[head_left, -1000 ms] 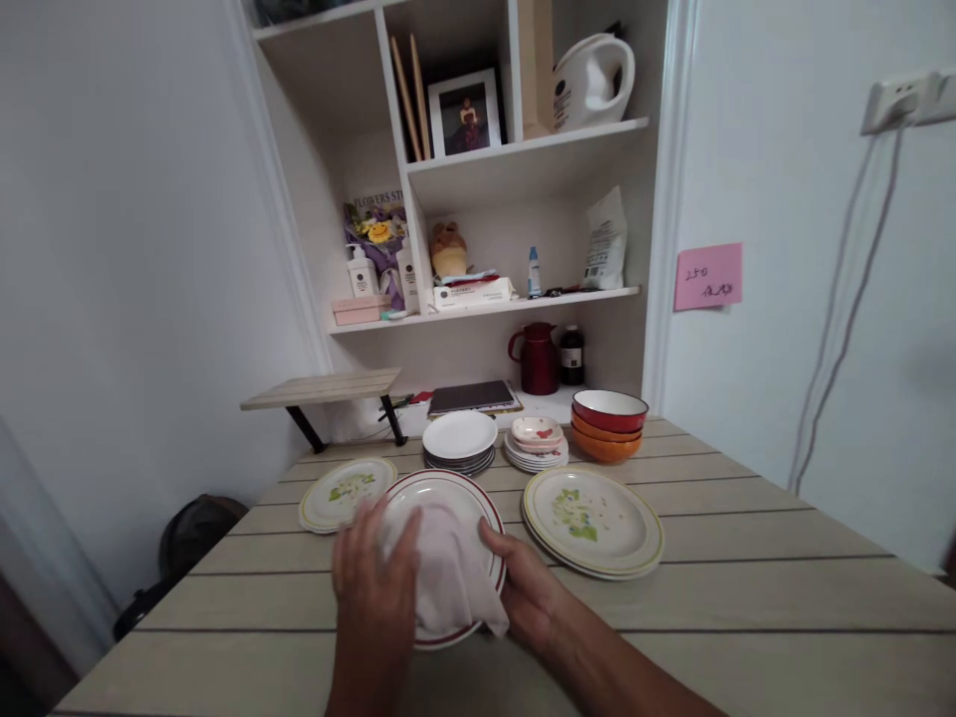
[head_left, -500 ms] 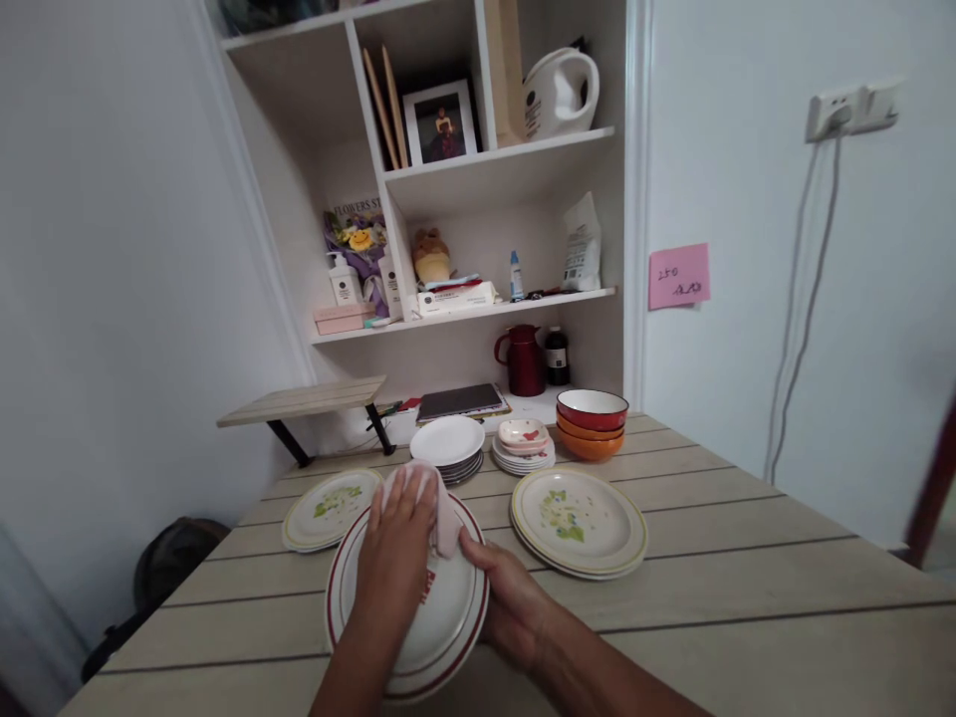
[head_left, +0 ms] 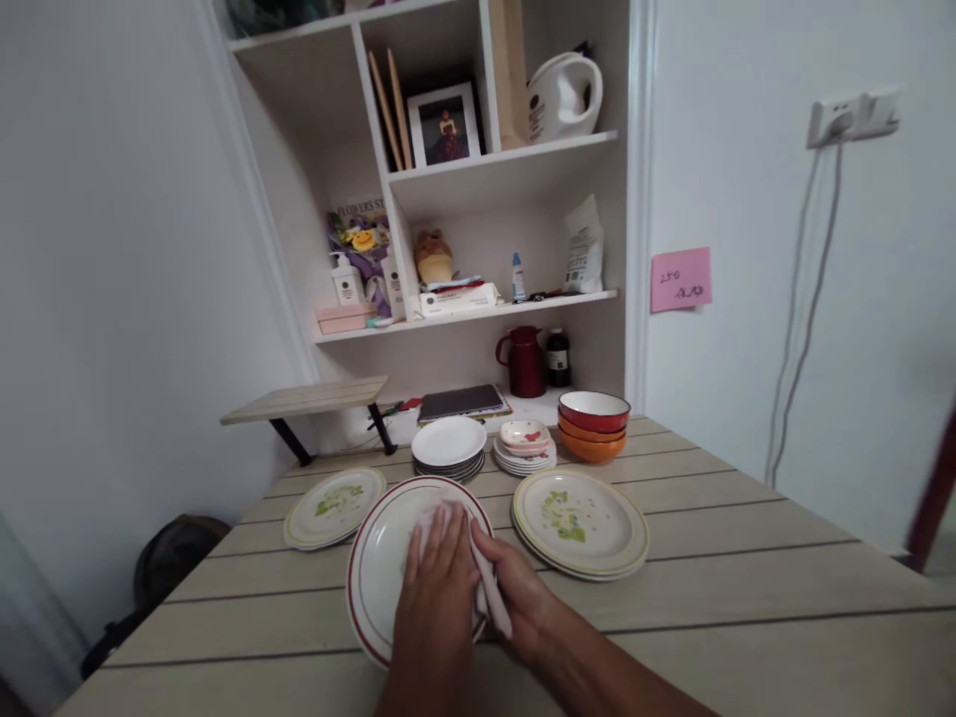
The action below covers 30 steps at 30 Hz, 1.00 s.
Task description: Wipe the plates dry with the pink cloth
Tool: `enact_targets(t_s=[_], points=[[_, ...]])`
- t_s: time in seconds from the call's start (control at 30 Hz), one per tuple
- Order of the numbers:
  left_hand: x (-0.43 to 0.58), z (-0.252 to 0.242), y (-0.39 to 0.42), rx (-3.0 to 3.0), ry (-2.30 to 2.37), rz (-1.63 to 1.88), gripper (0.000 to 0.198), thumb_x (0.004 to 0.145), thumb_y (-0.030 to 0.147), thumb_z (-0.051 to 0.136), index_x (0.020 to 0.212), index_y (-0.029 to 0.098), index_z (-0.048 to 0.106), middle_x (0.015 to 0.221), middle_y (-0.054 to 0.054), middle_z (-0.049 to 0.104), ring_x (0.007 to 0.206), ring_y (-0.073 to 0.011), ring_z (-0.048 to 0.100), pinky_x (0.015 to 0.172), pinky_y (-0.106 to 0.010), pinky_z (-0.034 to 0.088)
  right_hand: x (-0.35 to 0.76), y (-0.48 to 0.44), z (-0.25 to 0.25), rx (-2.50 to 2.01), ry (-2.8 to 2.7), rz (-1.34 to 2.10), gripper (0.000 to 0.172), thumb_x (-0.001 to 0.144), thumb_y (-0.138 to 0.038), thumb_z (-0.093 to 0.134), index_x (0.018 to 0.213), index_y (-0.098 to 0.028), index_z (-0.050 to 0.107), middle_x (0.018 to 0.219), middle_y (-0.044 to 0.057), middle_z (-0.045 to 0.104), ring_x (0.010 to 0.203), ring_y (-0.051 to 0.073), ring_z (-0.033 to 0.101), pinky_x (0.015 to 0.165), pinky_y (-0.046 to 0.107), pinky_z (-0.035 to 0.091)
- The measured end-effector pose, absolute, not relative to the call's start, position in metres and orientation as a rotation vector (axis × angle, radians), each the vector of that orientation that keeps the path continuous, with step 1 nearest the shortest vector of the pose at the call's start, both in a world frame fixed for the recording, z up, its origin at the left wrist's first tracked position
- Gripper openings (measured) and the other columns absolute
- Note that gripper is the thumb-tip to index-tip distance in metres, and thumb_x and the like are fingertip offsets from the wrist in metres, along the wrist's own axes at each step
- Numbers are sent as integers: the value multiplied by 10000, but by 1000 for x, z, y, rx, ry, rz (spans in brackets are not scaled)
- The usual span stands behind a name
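A white plate with a dark red rim [head_left: 363, 588] is tilted up over the front of the table. My left hand [head_left: 440, 573] presses a pale pink cloth [head_left: 489, 597] onto the plate's face, its fingers stretched over the cloth. At the plate's right edge, my right hand [head_left: 515, 588] grips the rim, thumb in front and fingers hidden behind. The cloth's loose end hangs between the two hands. Green-patterned plates lie to the left [head_left: 336, 508] and in a stack to the right [head_left: 581, 523].
Behind stand a stack of white-topped plates [head_left: 449, 441], small dishes [head_left: 524, 438] and stacked red and orange bowls [head_left: 593, 423]. A small raised wooden shelf [head_left: 306, 398] is at the back left. A red jug [head_left: 526, 363] stands beneath the wall shelves.
My left hand has slid the cloth from the plate's upper part down and right, towards my right hand. The plate has shifted slightly right and its tilt has changed.
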<state>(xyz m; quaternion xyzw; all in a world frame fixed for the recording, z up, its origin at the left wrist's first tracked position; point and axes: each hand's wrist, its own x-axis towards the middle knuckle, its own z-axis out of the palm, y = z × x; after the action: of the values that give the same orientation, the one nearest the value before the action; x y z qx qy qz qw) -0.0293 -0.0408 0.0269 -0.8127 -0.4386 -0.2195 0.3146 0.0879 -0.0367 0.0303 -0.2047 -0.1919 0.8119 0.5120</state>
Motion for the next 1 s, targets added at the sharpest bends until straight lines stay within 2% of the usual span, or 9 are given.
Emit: enact_targets(t_s=[0.1, 0.2, 0.33, 0.43, 0.53, 0.67, 0.8, 0.87, 1.0], points=[[-32, 56, -30, -2158, -1332, -541, 623, 877, 50, 337, 1487, 176, 321, 1552, -53, 352, 1440, -226, 315, 1147, -485, 341, 84, -40, 32, -439, -454, 1933, 410, 890, -405, 603, 1086, -55, 687, 949, 164, 764, 901, 236, 722, 906, 370, 510], [-44, 69, -24, -2054, -1487, -570, 551, 917, 130, 361, 1468, 151, 362, 1552, -74, 351, 1447, -239, 298, 1166, -504, 301, 85, -41, 35, -354, -466, 1985, 489, 894, -448, 579, 1173, -51, 647, 1040, 176, 748, 1020, 269, 691, 974, 434, 474], [-55, 43, -36, -1957, -1455, -600, 538, 912, 163, 391, 1450, 128, 397, 1521, -98, 411, 1428, -230, 344, 1159, -469, 318, 91, -39, 41, -334, -392, 1972, 514, 935, -440, 506, 1259, -50, 590, 1107, 173, 730, 1047, 255, 682, 948, 420, 498], [-52, 13, -51, -1918, -1351, -629, 524, 896, 132, 391, 1416, 129, 453, 1477, -102, 477, 1389, -242, 410, 1113, -467, 375, 92, -41, 42, -427, -336, 1971, 497, 946, -429, 491, 1218, -30, 612, 1031, 171, 751, 937, 237, 716, 841, 363, 545], [-39, 5, -58, -2006, -1252, -641, 571, 876, 95, 391, 1441, 172, 421, 1484, -64, 472, 1390, -238, 410, 1103, -470, 384, 89, -45, 39, -550, -327, 2042, 507, 911, -492, 539, 1138, -57, 665, 938, 155, 768, 795, 223, 731, 751, 332, 563], [-27, 38, -44, -2219, -1297, -619, 641, 872, 66, 370, 1491, 224, 318, 1535, -22, 393, 1440, -189, 317, 1167, -451, 308, 86, -47, 34, -532, -428, 1958, 430, 877, -434, 617, 1140, -101, 680, 929, 133, 773, 830, 221, 731, 860, 353, 540], [-39, 71, -23, -2150, -1529, -597, 571, 912, 115, 356, 1479, 176, 338, 1550, -58, 352, 1457, -231, 277, 1182, -544, 243, 88, -43, 36, -381, -495, 1983, 464, 915, -432, 545, 1201, -80, 644, 1023, 150, 758, 1008, 252, 701, 990, 422, 475], [-48, 68, -22, -2057, -1600, -596, 534, 921, 144, 371, 1456, 142, 380, 1545, -80, 357, 1452, -249, 288, 1177, -558, 246, 91, -40, 38, -355, -453, 1974, 488, 941, -429, 488, 1235, -60, 616, 1081, 163, 742, 1077, 253, 676, 1020, 430, 456], [-58, 32, -38, -1949, -1534, -600, 494, 918, 142, 376, 1403, 107, 465, 1499, -108, 434, 1400, -263, 392, 1138, -516, 340, 95, -37, 40, -386, -386, 1929, 505, 948, -425, 470, 1260, -47, 591, 1117, 176, 728, 1118, 255, 659, 1019, 445, 464]])
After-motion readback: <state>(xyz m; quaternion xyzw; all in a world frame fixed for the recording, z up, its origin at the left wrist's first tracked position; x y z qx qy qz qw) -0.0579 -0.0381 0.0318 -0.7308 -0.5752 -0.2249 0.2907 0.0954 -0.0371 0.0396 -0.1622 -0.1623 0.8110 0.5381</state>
